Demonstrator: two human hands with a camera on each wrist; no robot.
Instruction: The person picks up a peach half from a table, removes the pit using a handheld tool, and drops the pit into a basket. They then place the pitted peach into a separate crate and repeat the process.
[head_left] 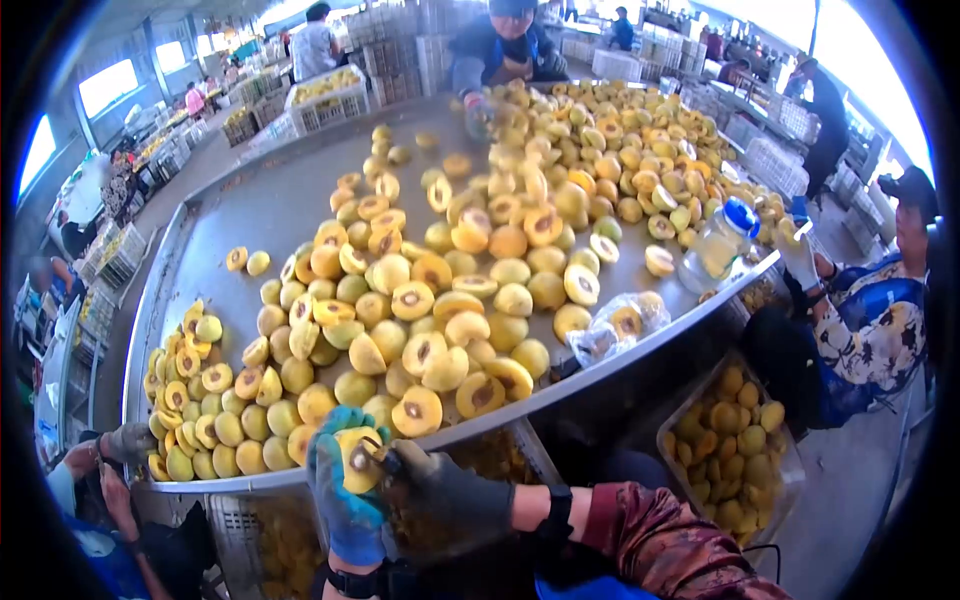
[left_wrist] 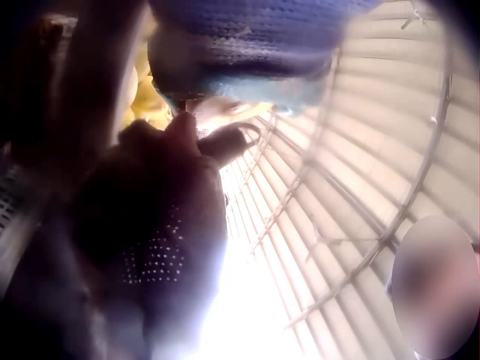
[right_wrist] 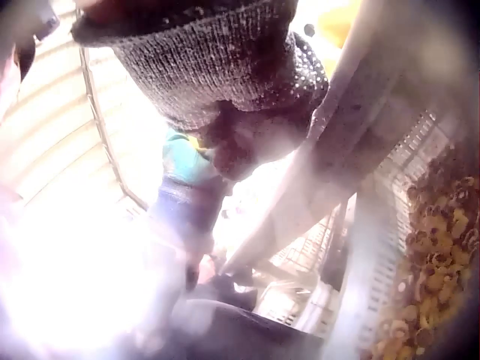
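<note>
In the head view my left hand (head_left: 342, 505), in a blue glove, holds a halved yellow peach (head_left: 357, 462), cut face up with the brown pit hollow showing. My dark-gloved right hand (head_left: 450, 495) reaches in from the right, its fingertips right at the fruit. It grips a small tool with a dark handle (left_wrist: 221, 145), ending in a thin metal loop in the left wrist view. Both hands are just off the near edge of a metal table (head_left: 290, 190). Halved peaches (head_left: 420, 355) are heaped close beyond them. In the right wrist view the grey knit glove hides most of the tool.
A jar with a blue lid (head_left: 718, 245) and a clear plastic bag (head_left: 620, 328) lie near the table's right edge. Below stand a crate of peaches (head_left: 725, 455) and another crate (head_left: 285, 545). Other people work across the table, at right and at left.
</note>
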